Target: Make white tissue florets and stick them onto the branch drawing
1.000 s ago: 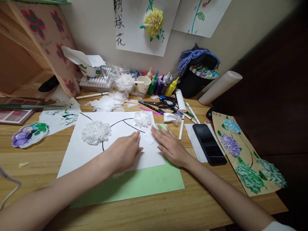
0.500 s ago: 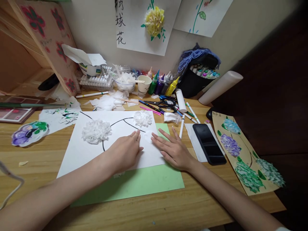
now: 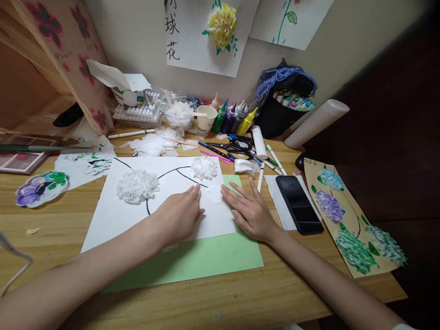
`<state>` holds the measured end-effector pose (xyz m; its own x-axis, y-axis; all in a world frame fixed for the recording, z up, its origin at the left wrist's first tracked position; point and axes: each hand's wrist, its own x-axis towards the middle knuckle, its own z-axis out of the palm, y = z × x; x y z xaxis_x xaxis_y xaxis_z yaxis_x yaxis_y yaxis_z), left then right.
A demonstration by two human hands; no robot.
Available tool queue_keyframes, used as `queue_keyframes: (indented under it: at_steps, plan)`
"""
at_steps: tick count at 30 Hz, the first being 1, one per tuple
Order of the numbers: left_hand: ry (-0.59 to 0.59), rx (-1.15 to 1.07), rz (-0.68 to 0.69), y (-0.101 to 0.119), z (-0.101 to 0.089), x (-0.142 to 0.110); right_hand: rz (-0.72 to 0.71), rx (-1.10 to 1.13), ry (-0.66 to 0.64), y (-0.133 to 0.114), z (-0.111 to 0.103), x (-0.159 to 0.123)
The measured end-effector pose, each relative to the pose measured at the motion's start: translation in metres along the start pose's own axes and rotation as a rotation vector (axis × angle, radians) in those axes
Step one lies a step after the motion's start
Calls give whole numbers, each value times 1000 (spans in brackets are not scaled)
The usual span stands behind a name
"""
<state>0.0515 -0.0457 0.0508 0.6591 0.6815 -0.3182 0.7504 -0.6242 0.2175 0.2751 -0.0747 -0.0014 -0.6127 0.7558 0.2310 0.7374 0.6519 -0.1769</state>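
Observation:
A white sheet of paper (image 3: 113,220) lies over a green sheet (image 3: 220,256) on the wooden table. Black curved lines and two ruffled white paper flowers, one large (image 3: 137,186) and one smaller (image 3: 204,167), are on it. My left hand (image 3: 180,213) rests flat on the white sheet, fingers close together, below the line's end. A thin round white patch (image 3: 215,194) lies between my hands; whether it is paper or glue I cannot tell. My right hand (image 3: 252,211) is spread at the sheet's right edge, fingertips beside the patch, holding nothing.
Behind the sheet lie white tissue scraps (image 3: 156,143), scissors (image 3: 237,145), several pens, paint bottles (image 3: 228,120) and a paper cup (image 3: 206,120). To the right are a black phone (image 3: 299,204) and a finished flower picture (image 3: 350,220). A painted palette (image 3: 41,189) sits left.
My right hand has slid slightly right, its fingertips coming off the round white patch, which now shows more fully. My left hand stays in place.

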Motion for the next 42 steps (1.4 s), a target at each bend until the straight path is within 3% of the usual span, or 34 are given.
queue_keyframes:
  at_steps: [11, 16, 24, 34, 38, 42]
  plan:
    - [-11, 39, 10, -1, 1, 0, -37, 39, 26, 2, 0, -5]
    - [-9, 58, 8, -2, 3, 0, 9, 68, 119, 5, 2, -8]
    - [3, 68, -1, 0, 4, 3, -51, 69, 219, 2, 1, -7]
    - [-15, 102, -8, 1, 3, 2, -97, 86, 221, -2, -2, -5]
    - [-16, 98, -2, 1, 3, 1, -52, 81, 280, -1, -1, -7]
    - [-19, 89, 1, 0, 2, 2, 32, 39, 183, 2, 2, -7]
